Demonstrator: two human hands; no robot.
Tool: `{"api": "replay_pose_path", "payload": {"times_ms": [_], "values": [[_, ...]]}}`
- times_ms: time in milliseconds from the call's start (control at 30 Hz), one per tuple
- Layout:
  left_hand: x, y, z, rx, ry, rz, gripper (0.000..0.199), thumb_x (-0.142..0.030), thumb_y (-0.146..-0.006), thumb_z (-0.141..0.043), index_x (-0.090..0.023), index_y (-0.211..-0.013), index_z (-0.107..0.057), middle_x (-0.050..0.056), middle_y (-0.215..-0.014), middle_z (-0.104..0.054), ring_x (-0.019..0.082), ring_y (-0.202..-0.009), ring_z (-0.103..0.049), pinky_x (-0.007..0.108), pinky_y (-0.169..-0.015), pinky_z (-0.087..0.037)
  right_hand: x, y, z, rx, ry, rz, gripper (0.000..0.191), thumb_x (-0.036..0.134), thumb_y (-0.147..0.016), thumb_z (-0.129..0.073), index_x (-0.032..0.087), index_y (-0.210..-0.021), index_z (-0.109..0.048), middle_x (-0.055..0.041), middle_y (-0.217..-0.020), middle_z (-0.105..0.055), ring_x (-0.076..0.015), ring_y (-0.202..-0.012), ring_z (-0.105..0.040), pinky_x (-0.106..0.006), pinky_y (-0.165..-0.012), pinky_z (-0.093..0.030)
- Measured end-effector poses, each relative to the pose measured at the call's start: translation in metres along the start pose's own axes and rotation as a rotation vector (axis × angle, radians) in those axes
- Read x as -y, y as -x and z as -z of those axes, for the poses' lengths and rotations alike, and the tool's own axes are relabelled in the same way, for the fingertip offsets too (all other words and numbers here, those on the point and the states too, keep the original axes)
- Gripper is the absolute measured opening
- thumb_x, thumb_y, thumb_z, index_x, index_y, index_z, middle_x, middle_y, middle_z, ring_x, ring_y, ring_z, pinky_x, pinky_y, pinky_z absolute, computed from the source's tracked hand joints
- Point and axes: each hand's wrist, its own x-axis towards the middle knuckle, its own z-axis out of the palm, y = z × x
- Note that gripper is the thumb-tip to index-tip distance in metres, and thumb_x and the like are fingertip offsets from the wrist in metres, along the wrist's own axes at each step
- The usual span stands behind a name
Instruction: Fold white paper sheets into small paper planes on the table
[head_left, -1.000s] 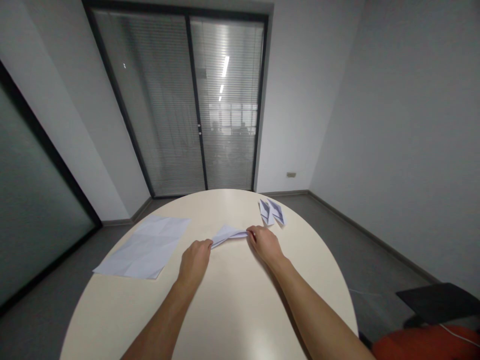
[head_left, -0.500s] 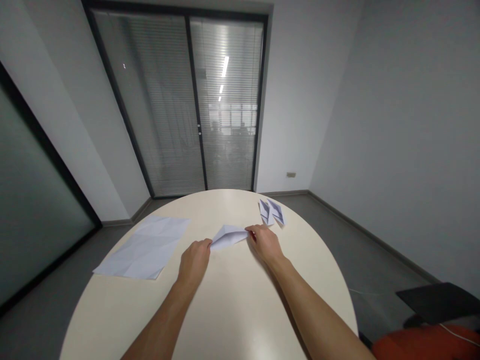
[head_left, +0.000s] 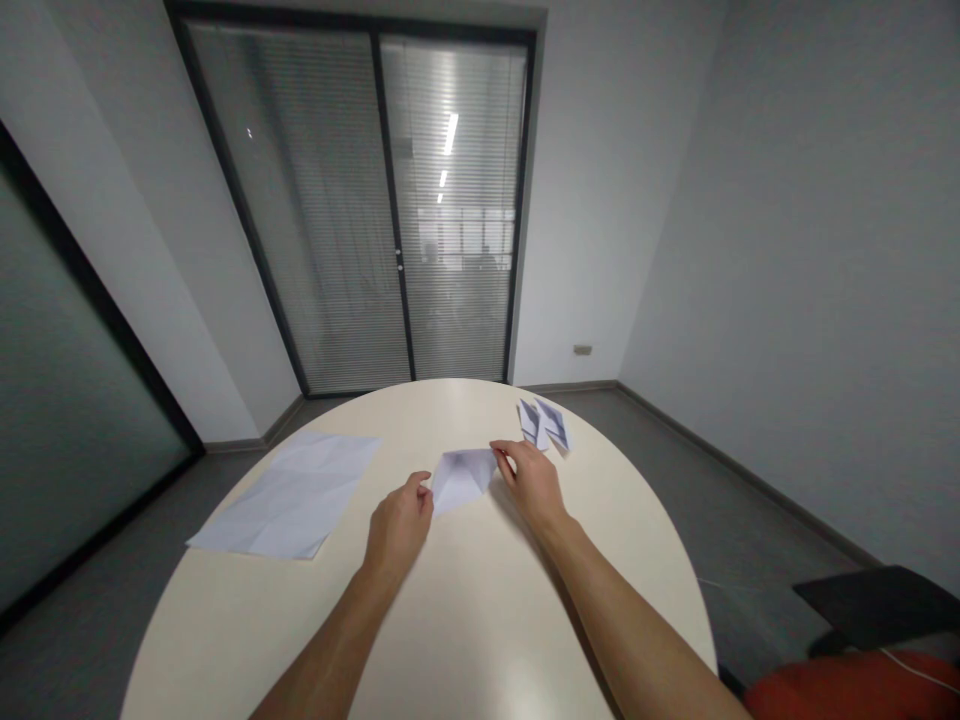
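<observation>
A folded piece of white paper [head_left: 463, 478] is in front of me over the middle of the table, its creased face turned toward me. My right hand [head_left: 531, 482] pinches its upper right corner between thumb and fingertips. At the paper's left edge is my left hand [head_left: 401, 515], its thumb and index finger slightly parted; the thumb is by the edge, and whether it touches is hard to tell. Two small folded paper pieces [head_left: 544, 424] lie side by side just beyond my right hand.
Creased white paper sheets [head_left: 289, 495] lie on the left of the round, cream-coloured table [head_left: 450, 640]. At lower right, off the table, are a black panel [head_left: 881, 600] and an orange-red seat [head_left: 855, 690]. A glass door with blinds [head_left: 330, 220] stands beyond.
The paper has tilted and opened so more of its face shows. My left fingers have come off its left corner and moved slightly right. My right hand keeps its pinch, slightly higher.
</observation>
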Motion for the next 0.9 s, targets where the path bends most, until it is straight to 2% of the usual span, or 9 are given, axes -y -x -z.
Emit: {"api": "replay_pose_path", "payload": {"times_ms": [133, 300, 367, 467, 533, 600, 667, 767, 900], "values": [[-0.002, 0.002, -0.004, 0.031, 0.110, -0.009, 0.034, -0.021, -0.096, -0.053, -0.023, -0.130, -0.058, 0.003, -0.100, -0.077, 0.018, -0.089, -0.072, 0.025, -0.075, -0.047, 0.001, 0.001, -0.001, -0.045, -0.051, 0.060, 0.030, 0.026, -0.103, -0.046, 0.021, -0.119, -0.070, -0.0082, -0.113, -0.074, -0.0204, -0.104, -0.066, -0.031, -0.095, -0.049], [-0.001, 0.004, -0.010, 0.097, 0.282, -0.092, 0.077, -0.023, -0.092, -0.058, -0.020, -0.158, -0.017, 0.002, -0.102, -0.076, 0.016, -0.087, -0.071, 0.025, -0.076, -0.048, 0.004, 0.001, 0.001, -0.016, -0.098, 0.140, 0.029, 0.025, -0.103, -0.046, 0.021, -0.117, -0.070, -0.0091, -0.109, -0.075, -0.0202, -0.101, -0.065, -0.032, -0.094, -0.049], [-0.002, 0.005, -0.010, 0.103, 0.265, -0.100, 0.084, -0.025, -0.091, -0.060, -0.020, -0.159, -0.011, 0.001, -0.099, -0.075, 0.016, -0.085, -0.070, 0.025, -0.074, -0.047, 0.005, 0.001, 0.002, 0.015, -0.130, 0.201, 0.028, 0.025, -0.103, -0.046, 0.021, -0.115, -0.071, -0.0085, -0.107, -0.075, -0.0198, -0.101, -0.064, -0.031, -0.094, -0.048], [-0.003, 0.004, -0.006, 0.029, 0.188, -0.064, 0.079, -0.030, -0.091, -0.060, -0.017, -0.158, -0.018, 0.000, -0.091, -0.071, 0.018, -0.080, -0.069, 0.028, -0.073, -0.048, 0.007, 0.003, 0.004, 0.097, -0.161, 0.299, 0.026, 0.023, -0.101, -0.048, 0.022, -0.114, -0.070, -0.0070, -0.107, -0.075, -0.0196, -0.102, -0.063, -0.032, -0.095, -0.047], [-0.002, 0.003, -0.005, -0.099, 0.163, -0.049, 0.070, -0.032, -0.093, -0.057, -0.015, -0.154, -0.028, 0.002, -0.093, -0.069, 0.020, -0.086, -0.068, 0.030, -0.078, -0.050, 0.010, 0.004, 0.005, 0.168, -0.163, 0.347, 0.025, 0.021, -0.100, -0.050, 0.023, -0.113, -0.070, -0.0061, -0.107, -0.076, -0.0195, -0.102, -0.063, -0.032, -0.096, -0.046], [0.001, 0.001, -0.005, -0.226, 0.177, -0.082, 0.059, -0.029, -0.094, -0.054, -0.016, -0.148, -0.037, 0.006, -0.103, -0.068, 0.022, -0.098, -0.067, 0.033, -0.088, -0.051, 0.012, 0.006, 0.006, 0.228, -0.163, 0.377, 0.024, 0.019, -0.097, -0.051, 0.023, -0.111, -0.071, -0.0054, -0.107, -0.076, -0.0192, -0.104, -0.063, -0.032, -0.097, -0.046], [0.004, -0.001, -0.008, -0.275, 0.219, -0.159, 0.054, -0.025, -0.094, -0.051, -0.017, -0.145, -0.040, 0.009, -0.117, -0.066, 0.022, -0.110, -0.064, 0.037, -0.099, -0.050, 0.013, 0.007, 0.005, 0.263, -0.173, 0.406, 0.024, 0.017, -0.094, -0.053, 0.023, -0.109, -0.072, -0.0048, -0.108, -0.076, -0.0189, -0.105, -0.064, -0.031, -0.097, -0.046], [0.008, -0.002, -0.015, -0.205, 0.257, -0.260, 0.053, -0.023, -0.095, -0.049, -0.017, -0.147, -0.038, 0.013, -0.136, -0.061, 0.023, -0.126, -0.058, 0.042, -0.111, -0.045, 0.014, 0.007, 0.004, 0.305, -0.200, 0.458, 0.024, 0.016, -0.091, -0.056, 0.023, -0.105, -0.074, -0.0037, -0.106, -0.077, -0.0185, -0.105, -0.064, -0.030, -0.097, -0.046], [0.008, -0.001, -0.021, -0.059, 0.245, -0.310, 0.049, -0.024, -0.098, -0.045, -0.015, -0.146, -0.042, 0.014, -0.146, -0.056, 0.023, -0.135, -0.053, 0.042, -0.116, -0.041, 0.014, 0.008, 0.002, 0.356, -0.237, 0.479, 0.023, 0.015, -0.088, -0.057, 0.023, -0.101, -0.075, -0.0025, -0.104, -0.077, -0.0179, -0.103, -0.066, -0.029, -0.098, -0.046]]}}
